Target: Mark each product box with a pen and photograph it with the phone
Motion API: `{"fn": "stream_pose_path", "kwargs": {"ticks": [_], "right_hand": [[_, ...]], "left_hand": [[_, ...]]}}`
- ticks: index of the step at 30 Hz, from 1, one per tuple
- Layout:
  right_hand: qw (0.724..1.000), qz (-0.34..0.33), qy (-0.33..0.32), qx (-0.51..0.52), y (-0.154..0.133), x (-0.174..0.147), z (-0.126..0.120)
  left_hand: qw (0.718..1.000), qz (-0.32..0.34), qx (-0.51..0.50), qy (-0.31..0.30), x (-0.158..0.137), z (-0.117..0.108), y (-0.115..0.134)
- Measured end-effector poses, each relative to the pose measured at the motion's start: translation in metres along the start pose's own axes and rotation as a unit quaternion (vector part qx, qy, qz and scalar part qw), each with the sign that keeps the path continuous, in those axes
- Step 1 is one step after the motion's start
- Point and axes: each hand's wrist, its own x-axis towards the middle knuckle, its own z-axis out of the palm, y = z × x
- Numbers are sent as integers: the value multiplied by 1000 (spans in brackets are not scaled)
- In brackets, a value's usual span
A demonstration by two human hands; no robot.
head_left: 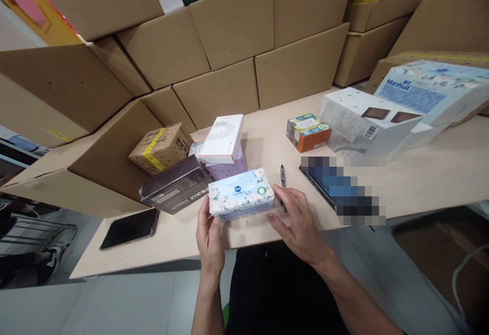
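Left hand: partly curled, thumb and fingers gripping the left end of the floral pack.
Right hand: half open, thumb and fingers apart, holding nothing; index tip by the pack's right end, contact cannot be told.
Floral pack: between my hands; near face reads "Manhua", partly hidden; blue emblem and green round mark on top.
White box: beyond my left hand, on a purple box; "POWER BANK".
Black box: left of and beyond my left hand; lettering looks like "OUJI".
Pen-like tool: just beyond my right fingers.
Orange box: farther beyond my right hand; small print unreadable.
Large pack: far right of my right hand, "Manhua" in blue.
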Motion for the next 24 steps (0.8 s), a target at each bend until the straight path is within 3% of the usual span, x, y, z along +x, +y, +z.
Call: {"fn": "stream_pose_path", "kwargs": {"ticks": [5,16,20,24], "right_hand": [[1000,-19,-6,-5,-1,0,-2],[999,8,-1,48,-1,0,-6],[999,8,5,41,-1,-1,-5],[999,6,3,41,-1,-2,-4]], "left_hand": [[998,28,63,-9,1,2,4],[992,51,-105,37,-8,-7,-16],[995,39,-80,52,-8,-7,-18],[996,70,-29,52,-8,-5,-15]]}}
